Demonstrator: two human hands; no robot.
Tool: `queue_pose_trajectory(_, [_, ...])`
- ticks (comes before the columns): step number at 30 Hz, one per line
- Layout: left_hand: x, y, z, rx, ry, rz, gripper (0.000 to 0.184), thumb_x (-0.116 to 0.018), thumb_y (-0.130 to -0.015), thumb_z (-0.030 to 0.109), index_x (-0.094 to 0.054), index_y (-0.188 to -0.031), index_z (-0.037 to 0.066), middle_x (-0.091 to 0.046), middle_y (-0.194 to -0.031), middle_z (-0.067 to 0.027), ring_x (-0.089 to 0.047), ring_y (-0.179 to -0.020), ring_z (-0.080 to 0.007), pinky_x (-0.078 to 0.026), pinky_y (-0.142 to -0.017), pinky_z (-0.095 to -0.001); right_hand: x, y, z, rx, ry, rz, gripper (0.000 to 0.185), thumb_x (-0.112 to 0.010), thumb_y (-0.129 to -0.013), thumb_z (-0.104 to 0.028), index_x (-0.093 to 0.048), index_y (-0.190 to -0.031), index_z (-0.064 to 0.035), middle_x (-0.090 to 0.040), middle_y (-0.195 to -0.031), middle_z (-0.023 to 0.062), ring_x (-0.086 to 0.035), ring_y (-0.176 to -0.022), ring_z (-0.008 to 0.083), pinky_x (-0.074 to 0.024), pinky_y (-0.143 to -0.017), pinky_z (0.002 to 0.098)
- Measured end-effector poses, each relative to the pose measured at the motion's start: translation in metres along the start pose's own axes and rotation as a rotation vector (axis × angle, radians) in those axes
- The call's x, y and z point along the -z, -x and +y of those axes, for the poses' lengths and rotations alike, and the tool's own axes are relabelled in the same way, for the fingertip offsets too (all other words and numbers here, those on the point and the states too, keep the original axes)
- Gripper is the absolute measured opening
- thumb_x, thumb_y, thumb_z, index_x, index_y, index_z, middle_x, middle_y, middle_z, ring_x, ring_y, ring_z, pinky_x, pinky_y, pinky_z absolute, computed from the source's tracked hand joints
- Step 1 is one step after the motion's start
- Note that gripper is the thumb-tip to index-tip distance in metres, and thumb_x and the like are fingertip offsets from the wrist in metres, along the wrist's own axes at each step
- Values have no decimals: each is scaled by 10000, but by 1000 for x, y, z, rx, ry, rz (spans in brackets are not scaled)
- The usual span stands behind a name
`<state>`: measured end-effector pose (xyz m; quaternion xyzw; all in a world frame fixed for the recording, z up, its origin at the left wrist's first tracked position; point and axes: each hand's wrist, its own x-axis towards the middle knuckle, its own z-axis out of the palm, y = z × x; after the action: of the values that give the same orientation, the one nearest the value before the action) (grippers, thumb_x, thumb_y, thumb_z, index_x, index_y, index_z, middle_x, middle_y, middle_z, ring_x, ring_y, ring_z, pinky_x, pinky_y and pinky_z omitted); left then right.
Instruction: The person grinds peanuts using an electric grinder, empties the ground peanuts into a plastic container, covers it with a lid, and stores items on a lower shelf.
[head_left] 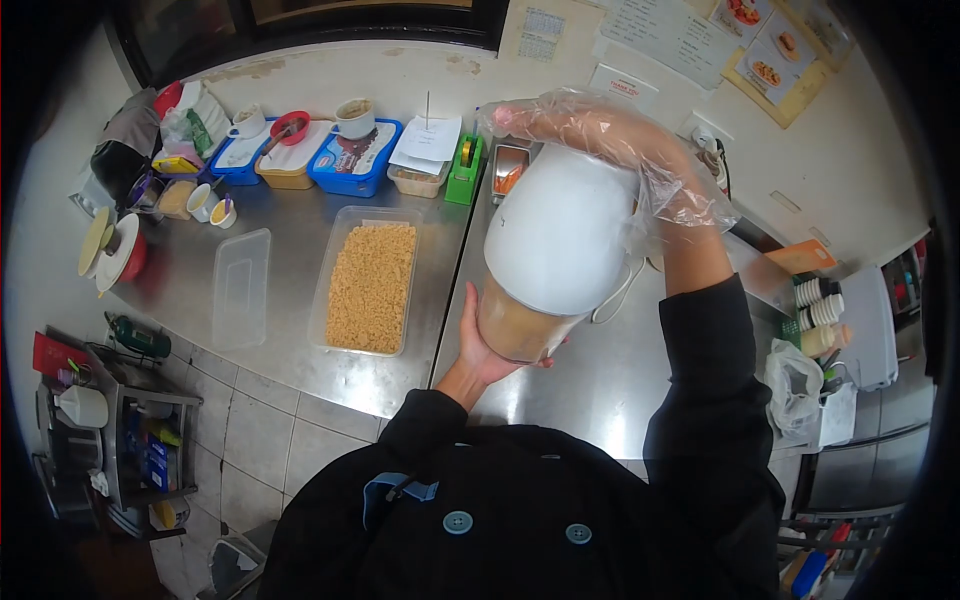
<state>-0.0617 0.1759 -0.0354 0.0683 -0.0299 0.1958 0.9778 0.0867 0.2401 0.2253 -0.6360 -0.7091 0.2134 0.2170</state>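
Note:
A large round tub is tilted between my hands, with tan contents or colouring at its lower wall and a broad white top. My bare left hand cups the lower wall, its fingers passing underneath. Over the far side of the white top curves my right hand, in a loose clear plastic glove; its thumb is hidden. To the left, a clear rectangular container holds tan crumbs. Beside that lies a clear plastic lid.
Along the wall stand blue-rimmed ice cream tubs, white cups, a green tape dispenser and a small metal tray. A white cord lies on the steel table. Stacked cups are at the right.

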Motion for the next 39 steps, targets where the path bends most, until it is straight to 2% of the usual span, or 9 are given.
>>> queue_pose_trajectory(8, [-2, -1, 0, 3, -37, 17, 972, -217, -746, 885, -277, -1466, 236, -355, -1444, -192, -459, -1187, -494, -457, -719, -579, 20, 32, -36, 50, -29, -143, 819, -557, -748, -748, -668, -1152, -44, -619, -1180, 231, -567, -1134, 353, -409, -982, 406])
queue_pose_trajectory(14, [-6, 0, 1, -2, -34, 28, 969, -211, -750, 882, -278, -1466, 232, -367, -1436, -188, -471, -1181, -480, -463, -716, -575, 12, 41, -41, 142, 39, 43, 838, -564, -739, -751, -656, -1169, -38, -602, -1210, 235, -541, -1169, 351, -382, -1010, 397])
queue_pose_trajectory(20, [-2, -1, 1, -8, -36, 60, 960, -210, -761, 872, -276, -1468, 227, -365, -1441, -187, -473, -1182, -482, -463, -725, -599, 16, 28, -26, 55, -90, -61, 824, -572, -752, -731, -651, -1174, -28, -594, -1218, 244, -533, -1177, 362, -375, -1017, 406])
queue_pose_trajectory(23, [-6, -1, 4, 7, -41, 47, 953, -212, -764, 870, -281, -1465, 228, -366, -1442, -184, -477, -1179, -480, -462, -737, -610, 5, 11, -7, 46, -243, 7, 824, -578, -753, -727, -653, -1164, -17, -610, -1186, 245, -558, -1132, 361, -398, -990, 414])
queue_pose_trajectory(26, [-5, -3, 7, 32, -43, 10, 931, -207, -781, 854, -279, -1466, 228, -363, -1447, -177, -476, -1184, -478, -460, -748, -618, 19, 18, -17, 15, -74, 61, 826, -548, -771, -732, -660, -1141, -1, -633, -1134, 234, -595, -1054, 343, -434, -941, 412])
queue_pose_trajectory(28, [-1, -5, 9, 18, -47, 20, 914, -205, -794, 841, -274, -1468, 229, -361, -1451, -171, -470, -1195, -474, -455, -756, -629, 27, 18, -22, -197, 124, 48, 817, -508, -795, -735, -670, -1103, 4, -654, -1061, 214, -626, -963, 320, -470, -876, 408])
queue_pose_trajectory(32, [17, -9, 14, -15, -54, 42, 869, -194, -828, 807, -266, -1472, 227, -350, -1464, -157, -447, -1233, -456, -430, -806, -664, 21, 33, -8, -180, 46, 120, 825, -471, -804, -746, -667, -1072, 9, -659, -1004, 205, -640, -909, 302, -490, -826, 400])
queue_pose_trajectory(38, [20, -14, 15, -7, -25, 193, 882, -212, -826, 808, -222, -1485, 222, -338, -1472, -150, -399, -1283, -445, -332, -920, -741, 15, 35, 39, -98, 29, 51, 766, -654, -740, -638, -609, -1157, 4, -647, -1030, 201, -637, -917, 286, -493, -808, 354])
queue_pose_trajectory(39, [20, -15, 15, -7, -26, 190, 882, -212, -826, 808, -222, -1485, 222, -338, -1472, -150, -399, -1283, -445, -332, -920, -741, 15, 35, 40, -160, 18, 46, 684, -697, -730, -529, -603, -1162, -7, -638, -1026, 169, -610, -949, 268, -461, -848, 342])
